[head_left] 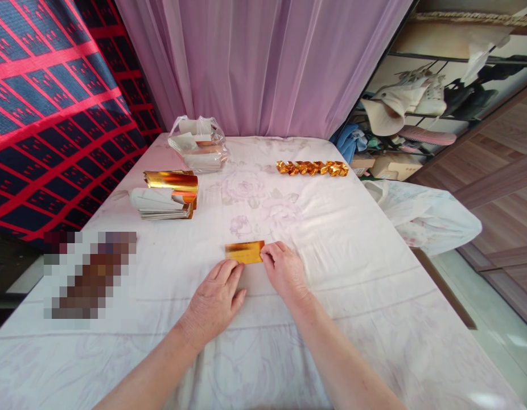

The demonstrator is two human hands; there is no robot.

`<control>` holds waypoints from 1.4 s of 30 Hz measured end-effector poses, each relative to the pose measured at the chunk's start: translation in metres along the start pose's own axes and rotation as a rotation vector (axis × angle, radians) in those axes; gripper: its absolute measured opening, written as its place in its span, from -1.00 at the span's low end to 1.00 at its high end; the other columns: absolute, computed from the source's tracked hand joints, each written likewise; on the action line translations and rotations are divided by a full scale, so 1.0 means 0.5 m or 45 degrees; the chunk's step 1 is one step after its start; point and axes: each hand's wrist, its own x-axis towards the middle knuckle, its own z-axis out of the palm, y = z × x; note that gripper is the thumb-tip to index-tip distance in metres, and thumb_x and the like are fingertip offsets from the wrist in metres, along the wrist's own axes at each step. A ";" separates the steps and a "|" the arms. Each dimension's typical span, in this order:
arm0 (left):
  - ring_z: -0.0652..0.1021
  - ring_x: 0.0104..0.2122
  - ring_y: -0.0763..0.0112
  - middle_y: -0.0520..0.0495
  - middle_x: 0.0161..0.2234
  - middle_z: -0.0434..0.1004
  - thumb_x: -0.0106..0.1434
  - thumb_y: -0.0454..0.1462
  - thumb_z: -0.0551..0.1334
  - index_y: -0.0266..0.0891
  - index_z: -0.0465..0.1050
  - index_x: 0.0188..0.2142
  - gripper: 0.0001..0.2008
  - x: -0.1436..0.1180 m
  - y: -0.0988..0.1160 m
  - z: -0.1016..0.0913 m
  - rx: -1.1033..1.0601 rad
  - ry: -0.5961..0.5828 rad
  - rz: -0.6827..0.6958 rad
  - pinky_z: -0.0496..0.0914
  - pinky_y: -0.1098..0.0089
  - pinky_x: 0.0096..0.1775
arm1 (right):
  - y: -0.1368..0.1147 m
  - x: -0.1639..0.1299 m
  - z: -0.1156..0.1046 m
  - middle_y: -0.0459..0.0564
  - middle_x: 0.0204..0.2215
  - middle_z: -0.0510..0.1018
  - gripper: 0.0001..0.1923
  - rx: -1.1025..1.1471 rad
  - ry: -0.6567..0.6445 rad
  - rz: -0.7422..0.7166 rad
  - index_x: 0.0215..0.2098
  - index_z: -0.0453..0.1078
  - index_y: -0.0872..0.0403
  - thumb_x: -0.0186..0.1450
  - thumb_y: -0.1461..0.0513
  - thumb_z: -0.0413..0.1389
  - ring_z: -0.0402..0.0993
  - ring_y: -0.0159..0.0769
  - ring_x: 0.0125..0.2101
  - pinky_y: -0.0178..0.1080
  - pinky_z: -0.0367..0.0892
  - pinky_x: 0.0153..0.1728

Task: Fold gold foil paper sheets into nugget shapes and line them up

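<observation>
A small folded strip of gold foil paper point(245, 251) lies flat on the white flowered cloth point(315, 239) covering the table. My right hand point(284, 271) pinches the strip's right end with thumb and fingers. My left hand point(216, 296) rests palm down just below the strip's left part, fingertips touching its lower edge. Both forearms reach in from the bottom edge.
A stack of gold and white paper sheets point(167, 195) lies at the left. A clear plastic bag point(199, 145) sits at the back, and a row of folded gold pieces point(312, 168) at the back right. A blurred patch point(90, 273) is at left. Shelves with shoes point(417, 102) stand right.
</observation>
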 end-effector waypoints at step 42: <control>0.40 0.20 0.15 -0.23 0.19 0.42 0.44 -0.17 -0.03 -0.34 0.37 0.17 -0.55 -0.008 -0.002 0.015 0.194 -0.016 -0.007 0.25 0.10 0.24 | 0.006 0.001 0.005 -0.08 -0.33 0.55 -0.84 0.001 0.024 -0.010 -0.30 0.46 0.00 0.36 0.27 0.05 0.45 -0.33 -0.34 -0.30 0.20 -0.35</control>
